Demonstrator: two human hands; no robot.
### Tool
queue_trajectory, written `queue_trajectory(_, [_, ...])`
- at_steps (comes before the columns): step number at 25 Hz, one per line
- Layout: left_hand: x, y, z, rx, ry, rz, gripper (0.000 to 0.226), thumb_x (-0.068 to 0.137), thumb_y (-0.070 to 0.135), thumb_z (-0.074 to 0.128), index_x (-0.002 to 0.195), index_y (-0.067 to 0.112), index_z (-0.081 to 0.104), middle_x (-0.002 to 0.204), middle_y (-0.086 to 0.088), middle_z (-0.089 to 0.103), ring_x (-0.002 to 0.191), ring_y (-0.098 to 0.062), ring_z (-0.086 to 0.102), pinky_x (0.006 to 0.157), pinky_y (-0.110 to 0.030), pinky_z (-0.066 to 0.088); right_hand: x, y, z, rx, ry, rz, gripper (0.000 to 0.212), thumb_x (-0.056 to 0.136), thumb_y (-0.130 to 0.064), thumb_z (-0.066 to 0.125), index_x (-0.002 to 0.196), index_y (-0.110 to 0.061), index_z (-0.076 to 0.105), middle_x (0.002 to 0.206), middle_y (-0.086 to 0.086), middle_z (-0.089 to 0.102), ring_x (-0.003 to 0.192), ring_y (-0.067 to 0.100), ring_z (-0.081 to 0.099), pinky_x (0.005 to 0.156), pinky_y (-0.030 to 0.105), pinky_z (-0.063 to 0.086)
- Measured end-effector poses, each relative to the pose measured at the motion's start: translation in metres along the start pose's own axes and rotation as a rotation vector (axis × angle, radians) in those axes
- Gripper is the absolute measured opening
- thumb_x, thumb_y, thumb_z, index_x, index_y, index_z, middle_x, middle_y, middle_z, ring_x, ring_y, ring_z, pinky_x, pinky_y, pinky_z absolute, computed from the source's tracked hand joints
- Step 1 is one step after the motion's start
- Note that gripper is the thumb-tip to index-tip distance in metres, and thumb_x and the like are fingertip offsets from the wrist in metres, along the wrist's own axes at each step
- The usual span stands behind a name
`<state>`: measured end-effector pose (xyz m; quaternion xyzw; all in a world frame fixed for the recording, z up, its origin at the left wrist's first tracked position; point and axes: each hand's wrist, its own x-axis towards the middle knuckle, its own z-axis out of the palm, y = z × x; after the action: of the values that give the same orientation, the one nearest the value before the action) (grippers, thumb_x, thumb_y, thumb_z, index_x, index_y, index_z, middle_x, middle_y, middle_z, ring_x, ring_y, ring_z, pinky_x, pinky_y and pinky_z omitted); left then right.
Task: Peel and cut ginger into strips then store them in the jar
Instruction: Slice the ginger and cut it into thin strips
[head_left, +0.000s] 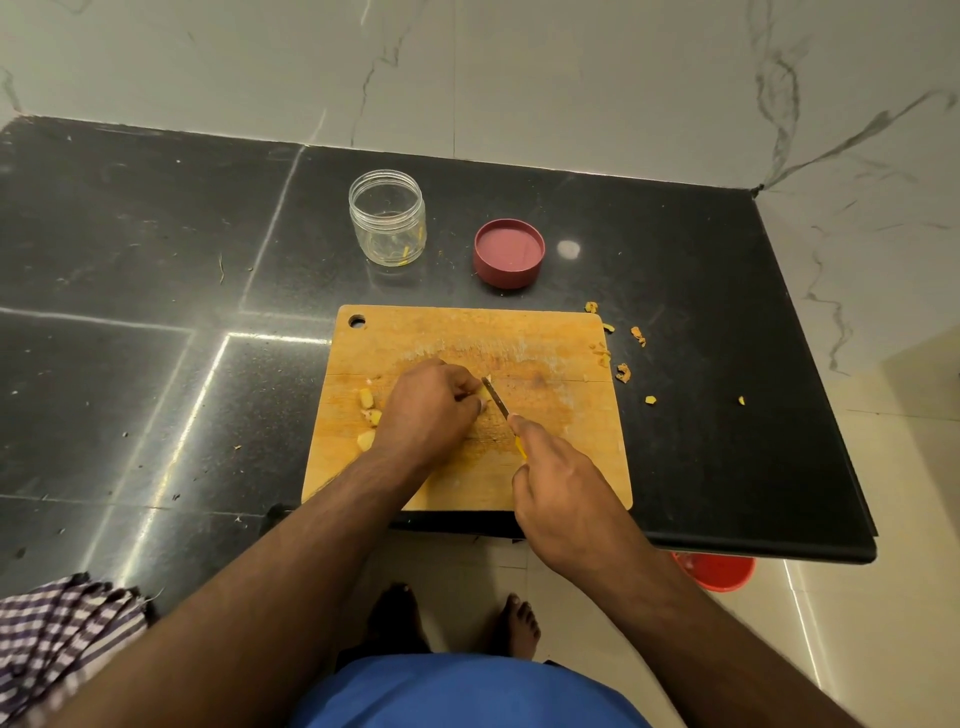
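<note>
**Slicing a small, slick ginger piece on the board**

The ginger piece (483, 402) being cut sits at the centre of the frame on the wooden cutting board (571, 467), almost wholly hidden under the left hand (431, 410), whose fingers are curled down and clamped on it. Peeled ginger of this kind is likely light, firm and fibrous, with a damp surface that can skid under a blade; so small a piece is best pinned from above with the fingertips tucked back from the edge, as seems to be done here. The right hand (566, 499) grips the yellow handle of one small knife (497, 399), its fingers wrapped round it and the forefinger lying along the spine; the blade meets the ginger just beside the left fingertips.

Three more pale ginger chunks (368, 415) lie on the board at centre left, partly hidden by the left wrist.

In the upper middle of the frame stands one clear jar (387, 218), open, with a few yellow strips at its bottom, too small to count. Its one red lid (509, 253) lies upturned to the right, apart from it. Some seven peel scraps (622, 372) lie scattered off the board's right edge on the black counter (156, 260).
</note>
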<state>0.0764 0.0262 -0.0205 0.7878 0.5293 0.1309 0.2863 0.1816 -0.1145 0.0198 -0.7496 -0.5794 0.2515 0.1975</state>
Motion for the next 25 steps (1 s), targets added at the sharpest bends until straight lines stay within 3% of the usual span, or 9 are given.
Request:
queue_trajectory(7, [-0.001, 0.003, -0.001, 0.008, 0.017, 0.013, 0.023, 0.09, 0.028, 0.071, 0.11, 0.019, 0.077, 0.101, 0.002, 0.067, 0.081, -0.007, 0.053, 0.065, -0.021, 0.039, -0.001, -0.001, 0.0, -0.048, -0.029, 0.01, 0.051, 0.099, -0.02, 0.034, 0.149, -0.024, 0.025, 0.126, 0.005, 0.054, 0.104, 0.019, 0.055, 0.088, 0.035, 0.049])
queue_trajectory(13, [-0.003, 0.002, -0.002, -0.013, 0.008, -0.005, 0.021, 0.091, 0.029, 0.071, 0.108, 0.02, 0.076, 0.099, 0.006, 0.066, 0.081, -0.005, 0.053, 0.057, -0.014, 0.033, -0.028, 0.0, -0.009, -0.033, 0.003, 0.031, 0.051, 0.101, -0.02, 0.036, 0.151, -0.027, 0.025, 0.121, -0.001, 0.056, 0.101, 0.012, 0.055, 0.085, 0.028, 0.048])
queue_trajectory(25, [-0.004, 0.002, -0.003, -0.008, 0.023, 0.018, 0.019, 0.091, 0.026, 0.07, 0.107, 0.019, 0.078, 0.102, 0.001, 0.068, 0.084, -0.008, 0.054, 0.066, -0.021, 0.036, -0.001, -0.006, -0.001, -0.07, -0.049, 0.002, 0.052, 0.099, -0.016, 0.033, 0.15, -0.022, 0.024, 0.132, 0.007, 0.051, 0.11, 0.024, 0.054, 0.091, 0.037, 0.047])
